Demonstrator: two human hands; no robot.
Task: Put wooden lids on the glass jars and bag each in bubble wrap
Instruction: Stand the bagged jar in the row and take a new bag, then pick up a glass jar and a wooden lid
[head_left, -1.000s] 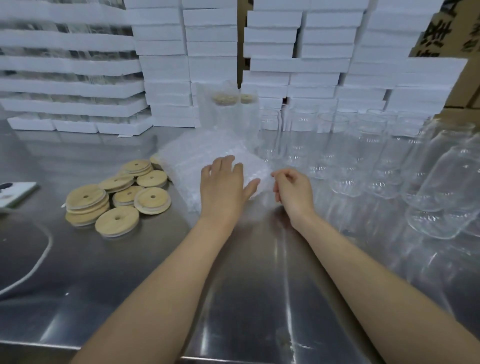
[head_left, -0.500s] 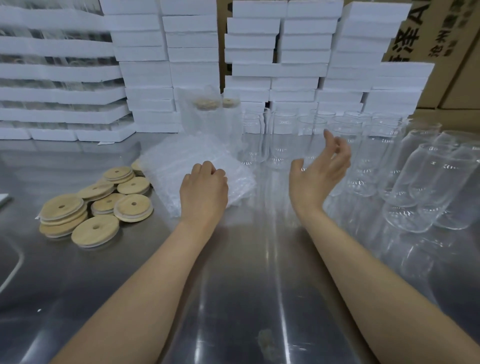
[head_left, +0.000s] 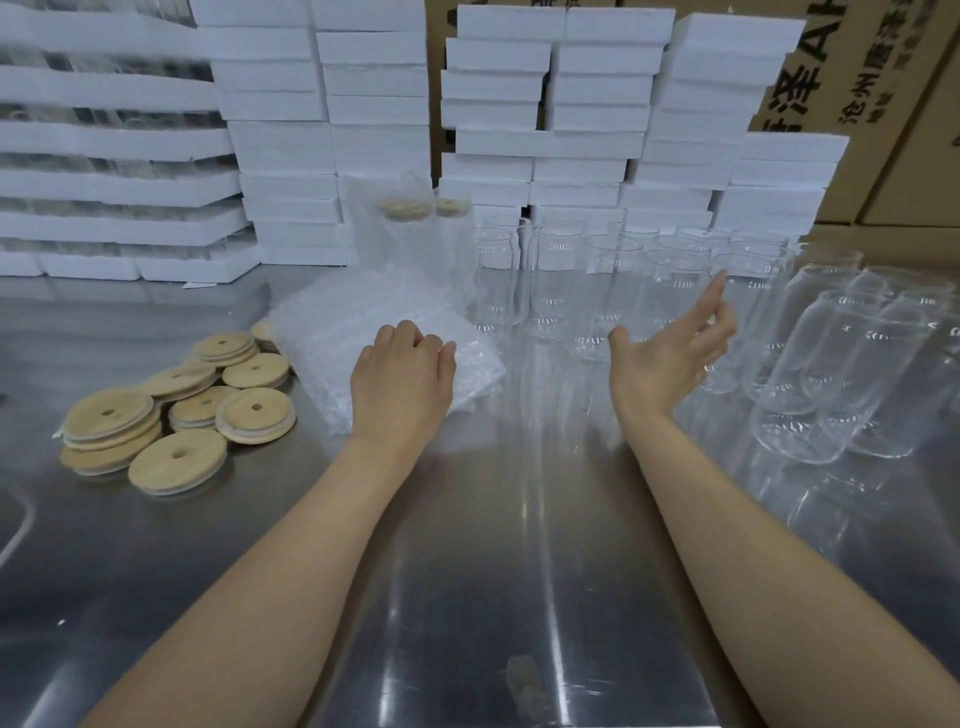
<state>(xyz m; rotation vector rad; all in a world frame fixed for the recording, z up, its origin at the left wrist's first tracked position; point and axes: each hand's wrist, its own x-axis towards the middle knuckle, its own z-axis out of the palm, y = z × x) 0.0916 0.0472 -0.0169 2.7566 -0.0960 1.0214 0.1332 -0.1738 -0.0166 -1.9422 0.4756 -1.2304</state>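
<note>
Bench (head_left: 467, 571) holds glass jars (head_left: 550, 275) at its far right, bubble wrap bags (head_left: 363, 317) mid-bench, wooden lids (head_left: 197, 410) near the left edge. Right hand (head_left: 670, 364) has left the bags for the jars, fingers spread and empty, so a jar pickup seems next; left hand (head_left: 400, 379) stays on the bags, fingers bent, grip unclear.

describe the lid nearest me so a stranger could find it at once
On the steel table, left of the bubble wrap under the left hand, sits a pile of wooden lids. The nearest lid lies at the pile's front edge; unlike the stacked ones behind it, it seems to lie singly on the table.
</note>
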